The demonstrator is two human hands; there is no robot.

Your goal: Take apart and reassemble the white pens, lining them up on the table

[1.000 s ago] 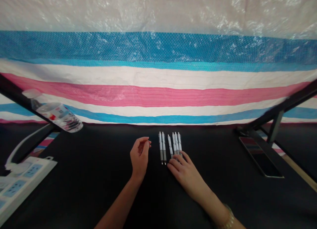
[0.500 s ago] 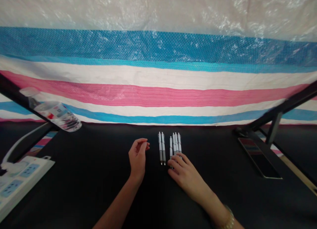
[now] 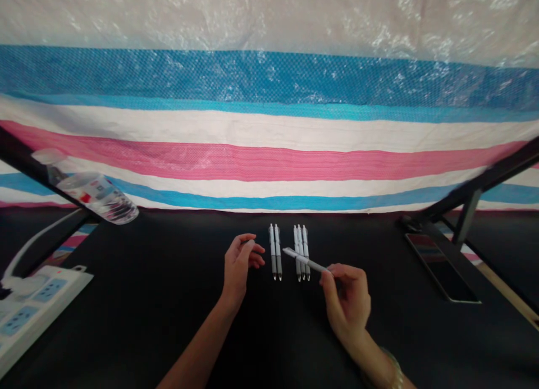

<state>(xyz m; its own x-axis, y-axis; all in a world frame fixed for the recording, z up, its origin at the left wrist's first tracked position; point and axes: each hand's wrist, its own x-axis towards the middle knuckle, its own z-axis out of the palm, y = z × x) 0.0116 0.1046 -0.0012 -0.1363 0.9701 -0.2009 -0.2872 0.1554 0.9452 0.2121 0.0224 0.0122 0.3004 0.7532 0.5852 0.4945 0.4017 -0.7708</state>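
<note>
My right hand [image 3: 347, 299] pinches a white retractable pen [image 3: 305, 260] near its end, holding it slantwise above the black table cover [image 3: 126, 321]. The pen's tip points left, towards a group of three upright-lying white pens [image 3: 301, 253]. Left of that group lie two similar pens [image 3: 275, 252] side by side, with grey grips and metal tips. My left hand [image 3: 240, 262] hovers just left of the pair, fingers loosely curled, with nothing visible in them.
A white power strip [image 3: 42, 305] with a plugged-in cable sits at the left. A tilted clear water bottle [image 3: 92, 195] is at the upper left. A phone [image 3: 440, 265] lies at the right. Striped woven tarpaulin [image 3: 269, 153] hangs behind the table, between dark frame bars.
My right hand has moved right and lifted one pen out of the row. That pen is now held in the air. My left hand has barely moved.
</note>
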